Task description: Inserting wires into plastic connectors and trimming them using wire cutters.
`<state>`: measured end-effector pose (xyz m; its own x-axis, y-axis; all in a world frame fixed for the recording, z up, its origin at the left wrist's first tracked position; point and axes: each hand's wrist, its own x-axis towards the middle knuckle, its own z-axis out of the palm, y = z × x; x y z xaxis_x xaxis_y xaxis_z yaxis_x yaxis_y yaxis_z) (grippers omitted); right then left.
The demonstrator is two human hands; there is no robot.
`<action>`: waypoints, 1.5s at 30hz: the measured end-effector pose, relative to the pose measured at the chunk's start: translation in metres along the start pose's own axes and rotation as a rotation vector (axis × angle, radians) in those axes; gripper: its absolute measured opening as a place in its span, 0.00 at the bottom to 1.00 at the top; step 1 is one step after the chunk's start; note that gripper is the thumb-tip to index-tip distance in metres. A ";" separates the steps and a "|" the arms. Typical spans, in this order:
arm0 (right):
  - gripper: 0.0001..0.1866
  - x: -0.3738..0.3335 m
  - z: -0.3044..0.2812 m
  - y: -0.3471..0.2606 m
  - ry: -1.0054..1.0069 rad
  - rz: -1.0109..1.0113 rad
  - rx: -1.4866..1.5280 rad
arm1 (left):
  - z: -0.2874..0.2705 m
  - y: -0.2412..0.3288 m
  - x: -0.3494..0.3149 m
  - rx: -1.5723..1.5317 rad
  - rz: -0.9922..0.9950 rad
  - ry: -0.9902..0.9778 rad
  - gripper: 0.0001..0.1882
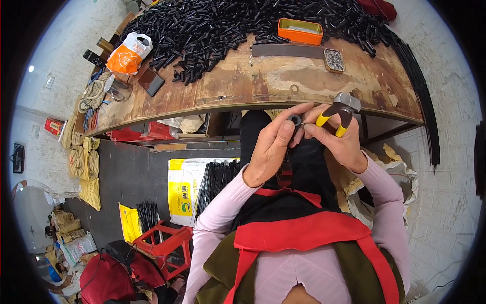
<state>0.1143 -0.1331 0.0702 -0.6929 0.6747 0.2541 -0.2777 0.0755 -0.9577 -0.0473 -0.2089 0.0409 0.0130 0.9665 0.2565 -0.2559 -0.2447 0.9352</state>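
Observation:
In front of the table's near edge, my left hand (273, 144) is closed on a small black tubular piece (294, 120), its round hollow end facing up between thumb and fingers. My right hand (344, 144) is closed around a pair of pincers (347, 105) with a grey metal head and yellow handles, the head pointing away from me. The thumb and fingertip of that hand pinch close beside the black piece; whatever thin thing lies between them is too small to make out. Both hands nearly meet above my lap.
A heap of black tubular pieces (202, 35) covers the table's (228, 83) far side. An orange tin (300, 31), a small box of metal bits (334, 60), a phone (151, 82) and a glass jar (118, 87) stand there. Below left are bundled black rods (216, 182) and a red stool (169, 248).

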 end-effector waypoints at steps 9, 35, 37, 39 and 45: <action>0.03 0.002 -0.002 0.000 -0.008 0.001 -0.041 | -0.001 0.000 0.001 0.022 0.001 0.000 0.33; 0.08 0.014 -0.012 0.003 -0.004 0.077 -0.380 | -0.007 -0.011 0.004 -0.146 -0.073 -0.039 0.31; 0.06 0.012 -0.011 -0.010 0.009 -0.001 -0.457 | -0.008 -0.011 0.005 -0.070 -0.015 0.008 0.33; 0.09 0.000 -0.015 -0.026 -0.058 0.443 -0.353 | -0.015 -0.010 0.007 -0.076 -0.016 0.012 0.33; 0.08 -0.028 -0.013 -0.058 -0.181 0.609 -0.613 | -0.002 -0.008 0.008 0.086 -0.057 -0.016 0.30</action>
<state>0.1584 -0.1467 0.1171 -0.7134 0.6036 -0.3559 0.5437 0.1563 -0.8246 -0.0470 -0.1995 0.0355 0.0410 0.9777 0.2058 -0.1702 -0.1962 0.9657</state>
